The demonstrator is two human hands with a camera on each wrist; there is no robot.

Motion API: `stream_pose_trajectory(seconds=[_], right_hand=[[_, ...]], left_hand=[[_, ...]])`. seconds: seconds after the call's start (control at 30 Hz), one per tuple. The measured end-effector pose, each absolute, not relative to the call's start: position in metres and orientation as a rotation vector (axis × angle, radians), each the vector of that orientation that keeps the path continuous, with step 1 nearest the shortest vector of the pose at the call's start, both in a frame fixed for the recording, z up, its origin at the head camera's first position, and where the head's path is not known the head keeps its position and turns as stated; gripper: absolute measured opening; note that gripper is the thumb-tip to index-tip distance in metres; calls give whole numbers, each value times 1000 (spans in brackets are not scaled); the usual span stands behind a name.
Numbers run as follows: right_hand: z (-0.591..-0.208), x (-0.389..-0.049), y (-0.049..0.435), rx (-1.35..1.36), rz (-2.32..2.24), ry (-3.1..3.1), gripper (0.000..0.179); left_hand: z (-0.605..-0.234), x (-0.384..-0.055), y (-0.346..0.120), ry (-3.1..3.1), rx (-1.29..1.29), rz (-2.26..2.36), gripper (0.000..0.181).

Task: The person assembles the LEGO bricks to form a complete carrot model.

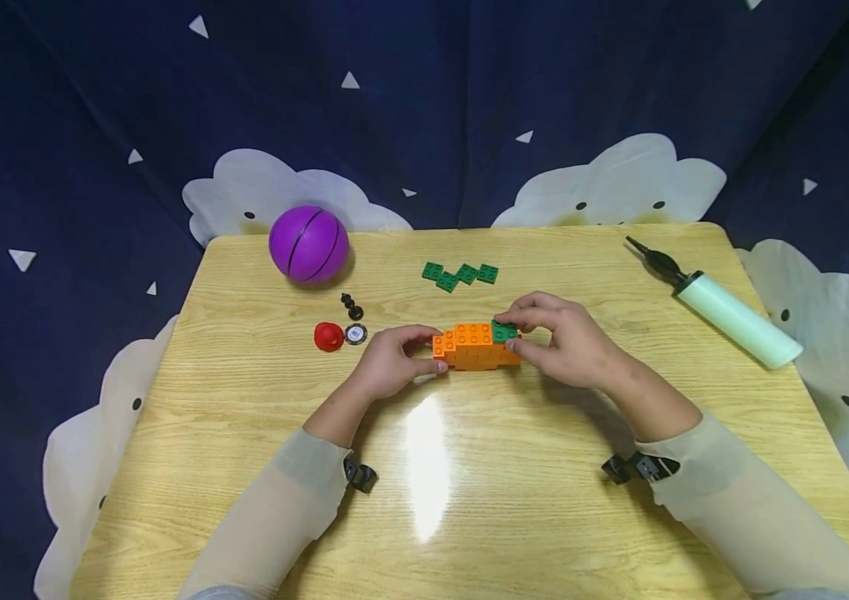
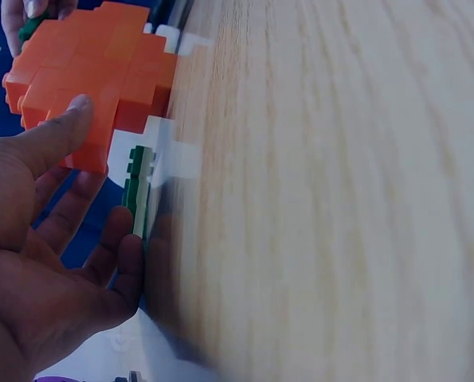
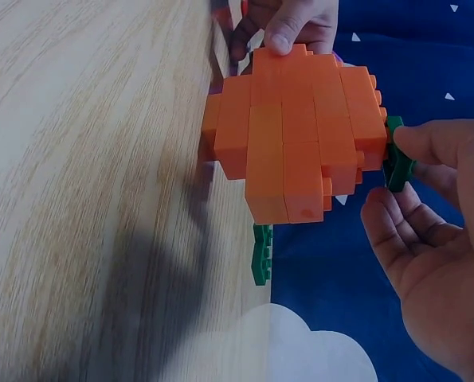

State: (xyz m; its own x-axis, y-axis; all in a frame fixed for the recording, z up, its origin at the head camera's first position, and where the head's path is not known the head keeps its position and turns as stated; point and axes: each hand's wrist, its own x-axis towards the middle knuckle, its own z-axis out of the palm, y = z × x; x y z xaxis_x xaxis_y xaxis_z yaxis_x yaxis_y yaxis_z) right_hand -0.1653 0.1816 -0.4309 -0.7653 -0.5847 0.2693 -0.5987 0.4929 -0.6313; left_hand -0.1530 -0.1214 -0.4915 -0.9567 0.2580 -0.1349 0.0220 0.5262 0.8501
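Note:
A stepped build of orange toy bricks stands upright on the table, its studs facing up. My left hand grips its left end, with the thumb flat on the near face. Between the thumb and fingers of my right hand is a small green brick, pinched at the top right of the orange build. In the right wrist view that green brick looks slightly tilted against the orange studs; whether it is seated I cannot tell. Several flat green bricks lie behind the build.
On the left are a purple ball, a black chess pawn, a small red cap and a round poker chip. A hand pump with a pale green barrel lies at the right. Dark blue curtain hangs behind the wooden table.

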Motion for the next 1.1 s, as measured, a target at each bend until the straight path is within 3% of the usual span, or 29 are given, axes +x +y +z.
stream_pose_trajectory(seconds=[0.8, 1.1], right_hand=[[-434, -170, 184, 1029, 1298, -2711, 33], [-441, -192, 181, 784, 1306, -2778, 26]], left_hand=[[-491, -155, -122, 2563, 263, 1340, 48], [-492, -155, -123, 2565, 270, 1340, 50]])
